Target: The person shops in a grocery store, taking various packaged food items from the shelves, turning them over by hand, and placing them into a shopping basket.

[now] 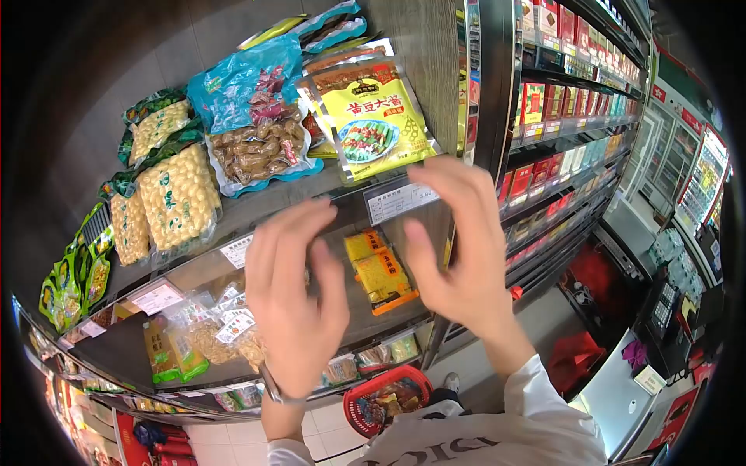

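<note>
My left hand [297,299] is raised in front of the shelf edge, fingers bent and thumb apart, with nothing in it. Across from it my right hand [462,245] is also open, thumb and fingers spread, its fingertips near a price label [400,200]. Just beyond the right fingertips stands a yellow-green soybean paste pouch [373,116] on the upper shelf. Between and below the hands, orange-yellow packets [381,272] lie on the lower shelf. A vacuum pack of brown pieces with a blue top [256,151] stands left of the pouch.
Vacuum packs of pale beans [179,198] and green snack bags [74,283] line the upper shelf's left. A red basket [353,408] with packets stands on the floor below. Cigarette racks [544,101] rise at right, beside a counter with a silver laptop [622,400].
</note>
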Available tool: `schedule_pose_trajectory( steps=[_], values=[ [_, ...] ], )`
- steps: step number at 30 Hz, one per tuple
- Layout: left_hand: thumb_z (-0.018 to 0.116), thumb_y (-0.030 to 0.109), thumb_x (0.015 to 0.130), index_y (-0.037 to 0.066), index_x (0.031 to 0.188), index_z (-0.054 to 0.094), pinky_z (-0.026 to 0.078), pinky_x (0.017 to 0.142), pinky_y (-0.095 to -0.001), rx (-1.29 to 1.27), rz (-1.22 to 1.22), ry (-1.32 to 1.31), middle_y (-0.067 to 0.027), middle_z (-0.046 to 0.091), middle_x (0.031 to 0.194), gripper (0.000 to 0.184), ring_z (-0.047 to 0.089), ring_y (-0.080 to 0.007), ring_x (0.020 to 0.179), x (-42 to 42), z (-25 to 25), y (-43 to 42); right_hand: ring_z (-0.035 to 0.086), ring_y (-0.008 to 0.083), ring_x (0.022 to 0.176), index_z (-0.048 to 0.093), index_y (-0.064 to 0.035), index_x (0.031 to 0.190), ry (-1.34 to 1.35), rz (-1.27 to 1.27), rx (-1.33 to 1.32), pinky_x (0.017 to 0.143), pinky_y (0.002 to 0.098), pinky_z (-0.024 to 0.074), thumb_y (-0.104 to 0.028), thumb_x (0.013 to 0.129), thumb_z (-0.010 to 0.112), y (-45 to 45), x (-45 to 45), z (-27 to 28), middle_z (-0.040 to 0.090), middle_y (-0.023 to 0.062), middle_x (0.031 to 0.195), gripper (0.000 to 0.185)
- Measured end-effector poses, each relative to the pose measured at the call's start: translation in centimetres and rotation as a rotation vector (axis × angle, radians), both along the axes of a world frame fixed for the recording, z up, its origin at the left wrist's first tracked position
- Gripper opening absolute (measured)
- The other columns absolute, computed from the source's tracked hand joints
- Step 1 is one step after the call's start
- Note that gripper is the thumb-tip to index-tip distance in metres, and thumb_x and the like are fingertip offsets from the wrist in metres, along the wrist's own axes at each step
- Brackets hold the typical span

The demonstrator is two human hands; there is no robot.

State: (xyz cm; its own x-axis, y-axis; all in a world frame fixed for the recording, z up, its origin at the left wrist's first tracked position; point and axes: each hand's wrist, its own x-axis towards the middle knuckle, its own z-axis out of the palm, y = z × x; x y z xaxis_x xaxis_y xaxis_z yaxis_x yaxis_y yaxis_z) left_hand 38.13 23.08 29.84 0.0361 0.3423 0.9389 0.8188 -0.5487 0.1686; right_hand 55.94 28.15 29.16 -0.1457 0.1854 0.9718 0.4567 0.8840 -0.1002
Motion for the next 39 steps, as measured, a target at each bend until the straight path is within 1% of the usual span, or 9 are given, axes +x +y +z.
schedule_pose_trajectory(
  steps=[5, 11, 14, 21, 27, 29, 32, 35, 39],
  values=[
    [0.059, 0.001, 0.085, -0.004, 0.114, 0.056, 0.048, 0.083, -0.0437, -0.076, 0.002, -0.025, -0.0194, 0.064, 0.103, 0.030, 0.062, -0.0375, 0.097, 0.9, 2.5, 4.8, 0.047, 0.0427, 0.113, 0.048, 0.0047, 0.126, -0.011, -0.206, -0.059, 0.097, 0.0498, 0.0412, -0.009, 0.080, 0.067, 3.5, -1.8, 0.7, 0.045, 0.0259, 0.127, 0.051],
    [0.061, 0.017, 0.088, -0.005, 0.129, 0.050, 0.051, 0.082, -0.0433, -0.363, -0.012, -0.099, -0.0196, 0.066, 0.107, 0.048, 0.067, -0.0337, 0.092, 1.4, 3.7, 6.9, 0.046, 0.0431, 0.114, 0.049, 0.0069, 0.123, -0.022, -0.245, -0.046, 0.097, 0.0498, 0.0416, -0.013, 0.082, 0.066, 4.7, -2.4, -0.5, 0.046, 0.0276, 0.127, 0.049],
    [0.063, 0.015, 0.090, -0.007, 0.129, 0.051, 0.051, 0.079, -0.0325, -0.412, -0.126, -0.278, -0.0178, 0.066, 0.107, 0.047, 0.065, -0.0196, 0.091, 1.1, 4.2, 7.7, 0.048, 0.0407, 0.111, 0.053, 0.0052, 0.119, -0.051, -0.256, -0.008, 0.094, 0.0475, 0.0434, -0.013, 0.082, 0.066, 5.0, -2.0, -0.7, 0.049, 0.0265, 0.125, 0.043],
    [0.065, 0.017, 0.091, -0.011, 0.141, 0.034, 0.050, 0.072, -0.0289, -0.478, 0.066, -0.231, -0.0101, 0.065, 0.090, 0.065, 0.062, -0.0159, 0.080, 2.5, 4.7, 9.0, 0.054, 0.0346, 0.101, 0.058, 0.0015, 0.105, -0.037, -0.143, 0.054, 0.089, 0.0423, 0.0463, -0.011, 0.080, 0.066, 6.4, -1.0, -1.1, 0.057, 0.0200, 0.118, 0.028],
    [0.067, 0.013, 0.091, -0.010, 0.146, 0.024, 0.041, 0.058, -0.0218, -0.327, -0.135, -0.211, -0.0045, 0.059, 0.079, 0.073, 0.050, -0.0080, 0.067, 2.0, 4.6, 10.7, 0.055, 0.0345, 0.102, 0.057, -0.0005, 0.096, -0.014, -0.102, 0.062, 0.089, 0.0427, 0.0466, -0.011, 0.078, 0.068, 6.7, -1.0, -1.3, 0.057, 0.0190, 0.117, 0.024],
    [0.062, 0.009, 0.093, -0.008, 0.147, 0.023, 0.044, 0.063, -0.0230, -0.325, -0.221, -0.229, -0.0066, 0.061, 0.085, 0.069, 0.052, -0.0099, 0.072, 2.1, 4.5, 11.3, 0.055, 0.0350, 0.103, 0.056, -0.0007, 0.096, -0.014, -0.093, 0.038, 0.089, 0.0434, 0.0465, -0.012, 0.077, 0.068, 6.7, -1.1, -1.3, 0.057, 0.0190, 0.118, 0.025],
    [0.051, 0.004, 0.093, -0.008, 0.145, 0.021, 0.050, 0.071, -0.0430, -0.165, -0.259, -0.150, -0.0262, 0.065, 0.093, 0.061, 0.066, -0.0369, 0.082, 3.9, 4.6, 10.9, 0.049, 0.0421, 0.118, 0.057, -0.0005, 0.097, 0.098, -0.031, 0.053, 0.098, 0.0478, 0.0428, -0.011, 0.075, 0.068, 6.5, -1.8, -1.5, 0.053, 0.0212, 0.124, 0.027],
    [0.047, 0.003, 0.097, -0.005, 0.148, 0.019, 0.047, 0.088, -0.0315, -0.133, -0.411, -0.279, -0.0176, 0.060, 0.114, 0.058, 0.059, -0.0205, 0.102, 5.4, 4.5, 11.1, 0.038, 0.0469, 0.132, 0.057, -0.0006, 0.099, 0.125, -0.079, 0.055, 0.105, 0.0531, 0.0358, -0.008, 0.076, 0.067, 5.1, -2.3, -1.6, 0.048, 0.0228, 0.132, 0.026],
    [0.045, 0.000, 0.097, -0.003, 0.146, 0.023, 0.047, 0.089, -0.0319, 0.181, -0.249, -0.215, -0.0199, 0.054, 0.122, 0.054, 0.057, -0.0195, 0.103, 5.4, 4.6, 9.8, 0.032, 0.0484, 0.137, 0.058, -0.0017, 0.102, 0.198, 0.015, 0.035, 0.109, 0.0568, 0.0287, -0.002, 0.075, 0.064, 3.5, -2.3, -3.4, 0.043, 0.0238, 0.140, 0.027]
  ],
)
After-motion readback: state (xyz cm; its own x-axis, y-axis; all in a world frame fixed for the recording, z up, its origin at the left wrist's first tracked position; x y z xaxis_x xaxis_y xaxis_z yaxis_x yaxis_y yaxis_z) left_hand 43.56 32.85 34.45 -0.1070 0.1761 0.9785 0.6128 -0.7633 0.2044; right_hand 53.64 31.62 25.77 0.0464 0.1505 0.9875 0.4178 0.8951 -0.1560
